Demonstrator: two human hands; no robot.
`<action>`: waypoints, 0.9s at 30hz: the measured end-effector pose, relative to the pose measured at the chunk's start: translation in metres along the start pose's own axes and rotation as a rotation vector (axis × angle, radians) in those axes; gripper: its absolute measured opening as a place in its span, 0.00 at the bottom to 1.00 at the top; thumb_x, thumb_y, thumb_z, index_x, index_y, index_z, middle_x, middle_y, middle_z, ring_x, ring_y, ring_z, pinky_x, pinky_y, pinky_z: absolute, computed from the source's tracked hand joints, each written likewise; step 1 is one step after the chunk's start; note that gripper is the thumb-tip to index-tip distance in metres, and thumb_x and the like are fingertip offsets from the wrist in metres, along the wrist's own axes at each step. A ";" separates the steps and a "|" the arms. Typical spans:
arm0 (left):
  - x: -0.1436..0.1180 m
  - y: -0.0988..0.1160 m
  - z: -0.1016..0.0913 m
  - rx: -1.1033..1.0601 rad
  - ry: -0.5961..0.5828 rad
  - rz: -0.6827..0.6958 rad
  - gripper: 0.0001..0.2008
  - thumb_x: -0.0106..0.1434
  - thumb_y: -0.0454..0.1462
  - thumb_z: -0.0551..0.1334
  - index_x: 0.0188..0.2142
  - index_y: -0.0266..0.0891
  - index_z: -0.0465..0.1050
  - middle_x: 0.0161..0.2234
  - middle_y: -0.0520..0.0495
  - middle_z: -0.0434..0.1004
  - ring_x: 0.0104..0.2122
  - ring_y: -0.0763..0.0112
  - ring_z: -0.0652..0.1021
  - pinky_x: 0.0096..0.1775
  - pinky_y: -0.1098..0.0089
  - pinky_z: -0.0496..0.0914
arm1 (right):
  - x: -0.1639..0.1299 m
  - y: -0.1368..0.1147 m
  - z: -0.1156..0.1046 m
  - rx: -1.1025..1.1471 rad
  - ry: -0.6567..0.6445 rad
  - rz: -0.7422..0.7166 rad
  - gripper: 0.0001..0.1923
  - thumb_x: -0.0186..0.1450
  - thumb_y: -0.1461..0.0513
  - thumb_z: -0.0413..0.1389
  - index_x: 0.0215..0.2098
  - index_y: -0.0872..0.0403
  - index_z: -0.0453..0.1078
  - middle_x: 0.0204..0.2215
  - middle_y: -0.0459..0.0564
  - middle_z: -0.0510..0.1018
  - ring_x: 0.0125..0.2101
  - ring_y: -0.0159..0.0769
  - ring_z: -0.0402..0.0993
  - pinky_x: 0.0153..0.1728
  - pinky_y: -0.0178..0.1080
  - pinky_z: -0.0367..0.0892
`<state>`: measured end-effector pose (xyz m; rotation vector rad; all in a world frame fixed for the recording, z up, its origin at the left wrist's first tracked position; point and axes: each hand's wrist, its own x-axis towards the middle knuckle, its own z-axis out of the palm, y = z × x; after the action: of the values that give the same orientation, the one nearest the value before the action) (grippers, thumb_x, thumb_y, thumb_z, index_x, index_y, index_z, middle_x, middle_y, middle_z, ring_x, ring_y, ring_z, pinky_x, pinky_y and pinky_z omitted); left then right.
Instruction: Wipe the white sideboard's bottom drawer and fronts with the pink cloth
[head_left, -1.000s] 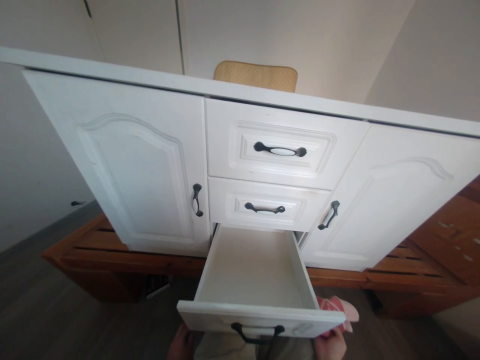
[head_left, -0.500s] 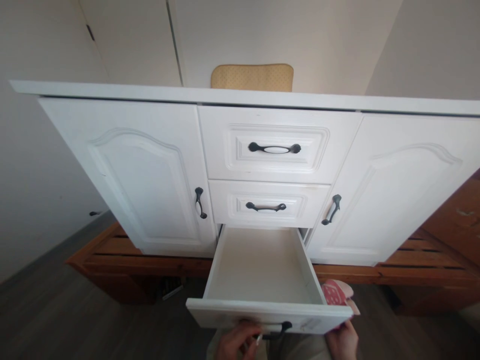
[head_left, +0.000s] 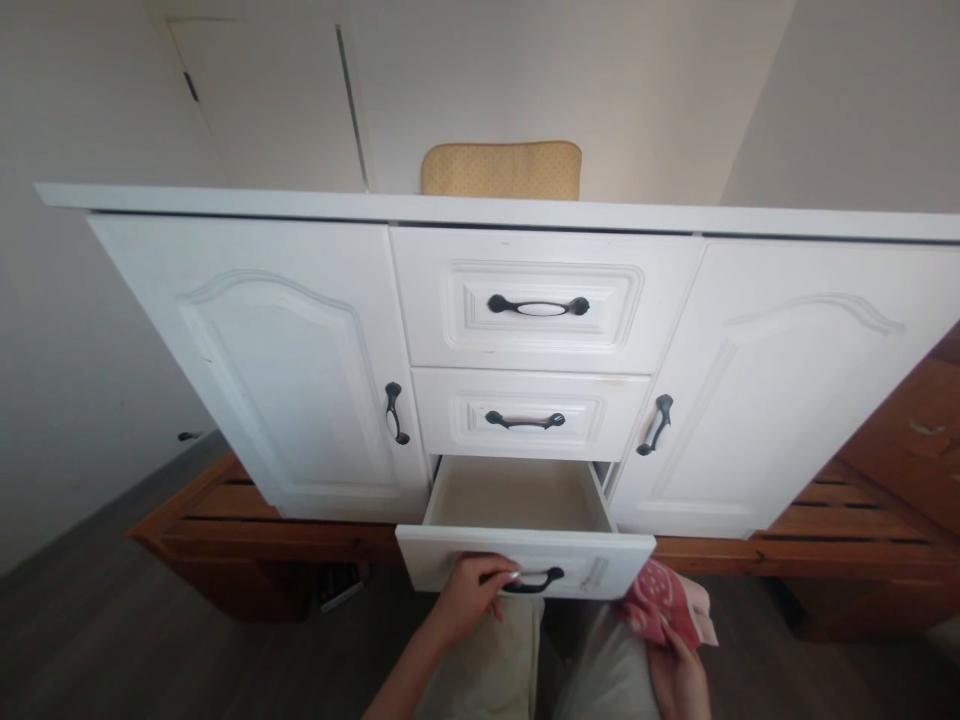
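Observation:
The bottom drawer (head_left: 622,562) of a white cabinet (head_left: 300,350) stands partly out, and the part of its inside that shows is bare. My left hand (head_left: 474,592) is closed on the left end of its black handle (head_left: 551,580), fingers curled at the drawer front. Beside the drawer's right corner, my right hand (head_left: 676,665) grips a pink and white patterned cloth (head_left: 661,598), which bunches above the fingers. Some of the right fingers are hidden by the cloth.
Two closed drawers with handles (head_left: 538,307) sit above, between two closed cabinet doors. The cabinet stands on a slatted wooden base (head_left: 345,540). A tan padded backrest (head_left: 502,170) rises behind the top. My knees are under the drawer front.
The bottom drawer has slid inward, away from me, with my left hand on its handle. My right hand and the cloth show more fully, lower and clear of the drawer's corner.

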<state>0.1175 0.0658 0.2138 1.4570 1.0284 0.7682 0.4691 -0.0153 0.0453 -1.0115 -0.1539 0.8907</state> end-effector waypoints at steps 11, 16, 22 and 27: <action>0.123 0.003 -0.026 0.043 0.140 0.144 0.23 0.61 0.53 0.63 0.39 0.35 0.80 0.36 0.43 0.84 0.18 0.73 0.79 0.20 0.73 0.70 | 0.002 0.004 0.000 0.002 0.146 -0.007 0.27 0.40 0.58 0.73 0.40 0.51 0.77 0.38 0.48 0.83 0.41 0.46 0.80 0.47 0.51 0.75; 0.080 -0.017 -0.012 0.040 0.461 0.247 0.23 0.67 0.53 0.56 0.47 0.38 0.77 0.48 0.38 0.82 0.34 0.67 0.83 0.38 0.67 0.78 | 0.000 0.003 -0.001 0.042 0.160 0.022 0.29 0.40 0.57 0.73 0.41 0.51 0.77 0.40 0.46 0.84 0.41 0.42 0.80 0.47 0.46 0.76; -0.047 -0.152 -0.046 0.282 0.693 0.033 0.20 0.65 0.53 0.55 0.38 0.43 0.79 0.41 0.43 0.85 0.41 0.57 0.84 0.45 0.60 0.79 | -0.004 0.003 0.003 -0.013 0.104 -0.033 0.27 0.44 0.56 0.72 0.42 0.52 0.77 0.40 0.49 0.84 0.43 0.46 0.80 0.50 0.51 0.75; -0.103 -0.245 -0.071 0.482 0.445 -0.513 0.14 0.63 0.44 0.55 0.32 0.46 0.79 0.38 0.48 0.88 0.44 0.56 0.85 0.46 0.65 0.78 | -0.011 -0.003 0.019 0.005 0.119 -0.027 0.28 0.42 0.57 0.73 0.42 0.52 0.76 0.39 0.48 0.84 0.41 0.43 0.81 0.49 0.49 0.76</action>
<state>-0.0301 -0.0034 -0.0078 1.3395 1.9417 0.4883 0.4545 -0.0111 0.0606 -1.0523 -0.0648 0.8037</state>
